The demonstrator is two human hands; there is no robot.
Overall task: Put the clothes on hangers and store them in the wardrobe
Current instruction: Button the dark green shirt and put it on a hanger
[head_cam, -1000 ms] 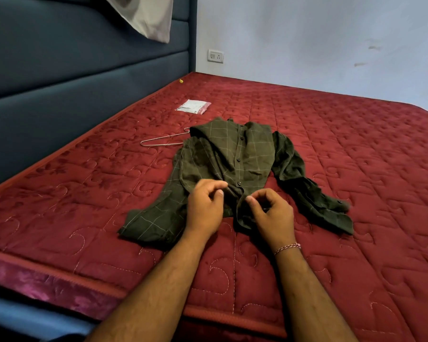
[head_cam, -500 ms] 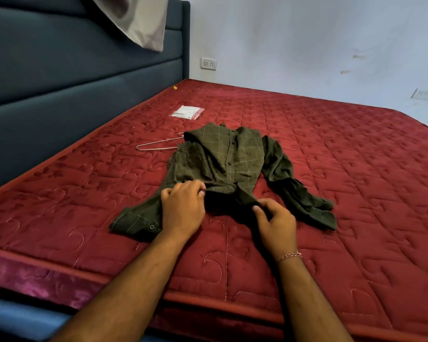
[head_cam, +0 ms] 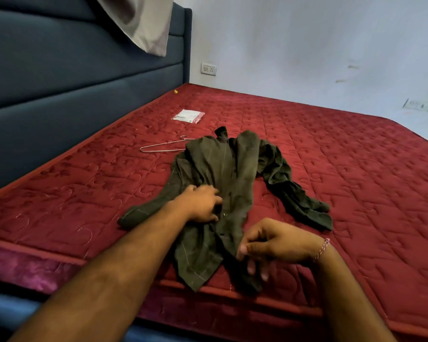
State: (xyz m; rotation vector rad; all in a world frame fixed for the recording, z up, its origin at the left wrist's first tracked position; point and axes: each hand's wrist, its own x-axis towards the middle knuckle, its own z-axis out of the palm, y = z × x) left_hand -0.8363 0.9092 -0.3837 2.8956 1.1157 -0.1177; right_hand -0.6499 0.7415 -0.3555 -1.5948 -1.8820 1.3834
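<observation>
A dark olive checked shirt (head_cam: pixel 235 174) lies crumpled on the red mattress (head_cam: pixel 356 169), its hem reaching the near edge. My left hand (head_cam: pixel 203 203) rests on the shirt's left front, fingers curled into the cloth beside the button line. My right hand (head_cam: pixel 269 245) pinches the shirt's right front edge near the hem. A thin metal wire hanger (head_cam: pixel 163 146) lies flat on the mattress just left of the collar, apart from both hands.
A dark blue padded headboard (head_cam: pixel 72 82) runs along the left. A small plastic packet (head_cam: pixel 188 116) lies beyond the hanger. A beige cloth (head_cam: pixel 146 23) hangs at the top left. A pale wall with sockets (head_cam: pixel 208 69) stands behind.
The shirt has been pulled toward the near mattress edge and bunched up. My right hand moved down to the hem edge; my left hand shifted onto the left front.
</observation>
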